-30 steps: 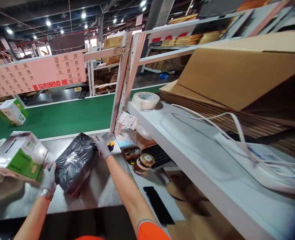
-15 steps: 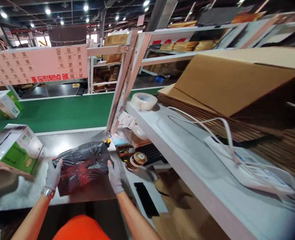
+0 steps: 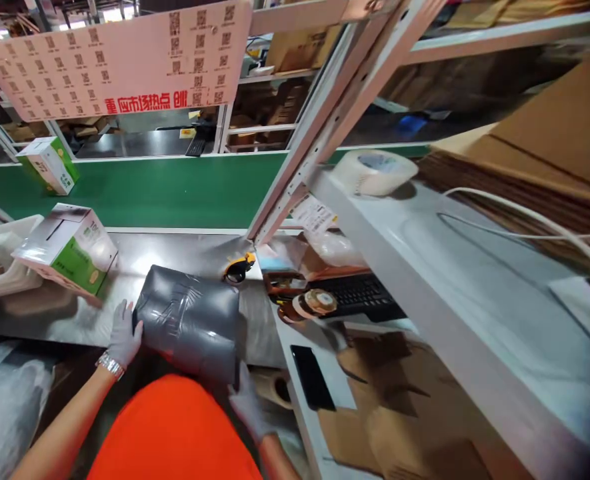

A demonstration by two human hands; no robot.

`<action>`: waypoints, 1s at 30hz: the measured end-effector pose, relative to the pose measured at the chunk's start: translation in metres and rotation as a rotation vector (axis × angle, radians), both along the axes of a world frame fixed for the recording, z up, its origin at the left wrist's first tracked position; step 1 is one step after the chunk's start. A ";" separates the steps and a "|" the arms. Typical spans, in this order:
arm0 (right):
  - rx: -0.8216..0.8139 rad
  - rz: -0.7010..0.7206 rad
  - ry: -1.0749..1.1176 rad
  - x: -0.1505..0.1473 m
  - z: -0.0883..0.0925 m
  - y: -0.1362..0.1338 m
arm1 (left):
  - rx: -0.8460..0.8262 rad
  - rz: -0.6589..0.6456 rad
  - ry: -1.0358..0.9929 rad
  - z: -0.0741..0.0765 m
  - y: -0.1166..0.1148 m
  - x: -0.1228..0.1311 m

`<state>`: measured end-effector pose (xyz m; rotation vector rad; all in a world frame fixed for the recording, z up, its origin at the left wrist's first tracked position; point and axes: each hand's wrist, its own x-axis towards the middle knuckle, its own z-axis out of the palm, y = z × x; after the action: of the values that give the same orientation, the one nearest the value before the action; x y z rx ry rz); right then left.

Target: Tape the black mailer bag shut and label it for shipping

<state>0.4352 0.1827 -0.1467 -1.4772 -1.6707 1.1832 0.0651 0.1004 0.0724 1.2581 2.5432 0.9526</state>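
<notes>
Glossy grey-black plastic parcel wrap [image 3: 187, 323] on a smooth, shiny steel table [image 3: 175, 252]

The orange garment [image 3: 172, 427] hides the near end of the taped black parcel [image 3: 189, 323], the right edge cuts off the stacked cardboard [image 3: 539, 167], and the green-and-white box's [image 3: 69, 250] print is too small to read.
</notes>
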 end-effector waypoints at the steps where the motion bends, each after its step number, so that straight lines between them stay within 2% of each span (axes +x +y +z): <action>1: 0.007 0.000 0.017 0.002 0.013 0.011 | -0.019 -0.072 0.106 0.001 0.000 0.005; 3: 0.097 -0.015 0.047 0.001 0.049 0.037 | -0.066 -0.242 0.275 0.006 0.008 0.019; 5: 0.293 -0.013 0.047 -0.011 0.092 0.061 | -0.125 -0.384 0.381 0.009 0.022 0.036; 7: 0.493 0.065 0.032 -0.032 0.131 0.078 | -0.204 -0.474 0.444 0.007 0.034 0.049; 9: 0.600 0.224 -0.008 -0.059 0.159 0.088 | -0.285 -0.531 0.465 0.000 0.041 0.057; 11: 0.589 0.437 -0.086 -0.084 0.174 0.092 | -0.341 -0.552 0.472 -0.008 0.043 0.060; 14: 0.487 0.659 -0.220 -0.107 0.181 0.094 | -0.371 -0.551 0.483 -0.013 0.041 0.058; 17: 0.423 0.704 -0.231 -0.106 0.182 0.092 | -0.374 -0.558 0.476 -0.012 0.040 0.057; 19: 0.380 0.697 -0.133 -0.096 0.181 0.095 | -0.368 -0.555 0.464 -0.010 0.038 0.059; 21: 0.302 0.586 0.038 -0.083 0.181 0.111 | -0.356 -0.553 0.458 -0.009 0.034 0.062; 24: 0.141 0.142 0.367 -0.061 0.190 0.169 | -0.347 -0.565 0.452 -0.015 0.027 0.065; 26: 0.112 -0.165 0.545 -0.046 0.207 0.227 | -0.357 -0.578 0.439 -0.020 0.024 0.067; 28: 0.168 -0.408 0.676 -0.032 0.232 0.287 | -0.377 -0.581 0.423 -0.023 0.024 0.069; 30: 0.232 -0.563 0.727 -0.023 0.259 0.337 | -0.399 -0.570 0.406 -0.023 0.026 0.071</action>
<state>0.4118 0.5195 0.1122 -1.0729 -0.7956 0.9888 0.1366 0.1264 0.0497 2.0121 2.2253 0.0721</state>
